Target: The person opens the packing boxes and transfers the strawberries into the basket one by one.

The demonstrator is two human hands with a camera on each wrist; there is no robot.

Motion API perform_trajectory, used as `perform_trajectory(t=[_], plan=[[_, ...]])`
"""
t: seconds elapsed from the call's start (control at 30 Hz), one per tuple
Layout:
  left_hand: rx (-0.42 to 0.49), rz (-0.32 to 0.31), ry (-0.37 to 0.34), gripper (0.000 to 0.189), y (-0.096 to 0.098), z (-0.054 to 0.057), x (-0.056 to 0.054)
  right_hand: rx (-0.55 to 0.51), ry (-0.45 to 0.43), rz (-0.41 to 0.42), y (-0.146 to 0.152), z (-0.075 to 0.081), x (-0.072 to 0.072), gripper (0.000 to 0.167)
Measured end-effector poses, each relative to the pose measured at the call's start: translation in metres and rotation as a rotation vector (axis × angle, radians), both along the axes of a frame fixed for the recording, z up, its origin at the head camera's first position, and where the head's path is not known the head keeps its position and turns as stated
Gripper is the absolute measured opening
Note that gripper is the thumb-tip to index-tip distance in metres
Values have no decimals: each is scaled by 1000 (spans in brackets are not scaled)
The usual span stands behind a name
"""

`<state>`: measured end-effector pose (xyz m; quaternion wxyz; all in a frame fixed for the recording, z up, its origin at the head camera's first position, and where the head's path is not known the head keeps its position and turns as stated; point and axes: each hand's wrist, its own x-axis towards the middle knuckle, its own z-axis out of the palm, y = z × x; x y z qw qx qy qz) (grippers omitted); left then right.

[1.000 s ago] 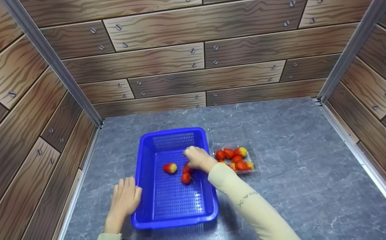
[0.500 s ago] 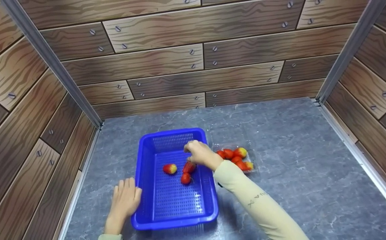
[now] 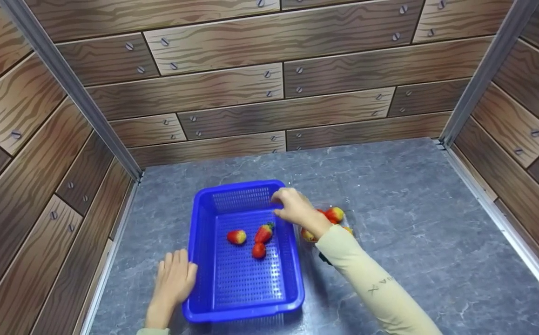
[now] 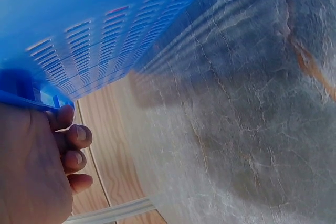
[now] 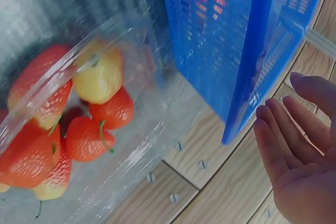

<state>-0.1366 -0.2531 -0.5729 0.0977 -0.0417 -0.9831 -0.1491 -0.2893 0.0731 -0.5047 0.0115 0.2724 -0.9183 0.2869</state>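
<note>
My left hand holds the left rim of the blue plastic basket; its fingertips curl beneath the rim in the left wrist view, where the thumb is hidden. Inside the basket lie three strawberries: a red and yellow one on its own, a larger one with a green top, and a small red one against it. Above the basket's right rim is my right hand, palm bare and fingers loosely bent with nothing in them. In the right wrist view those fingers are spread apart from the basket.
A clear plastic box with several strawberries stands to the basket's right, partly hidden by my right forearm in the head view. Both sit on a grey marbled surface. Wood-patterned walls enclose it at the back and sides.
My right hand has lifted away from the strawberries in the basket and moved right and back to the right rim, uncovering the green-topped strawberry. The left hand stays at the left rim.
</note>
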Motion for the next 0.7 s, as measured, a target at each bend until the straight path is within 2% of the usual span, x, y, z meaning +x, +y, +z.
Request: perform_trajectory(t=[0.2, 0.37, 0.53, 0.7], plan=[[8, 2, -9, 15, 0, 1, 1, -54, 32, -60, 24, -3, -2, 22], [23, 1, -6, 13, 0, -1, 3, -39, 60, -93, 44, -9, -3, 18], [23, 1, -4, 12, -2, -3, 2, -3, 8, -133, 64, -14, -4, 16], [15, -4, -4, 11, -2, -3, 0, 11, -57, -133, 82, -23, -3, 16]])
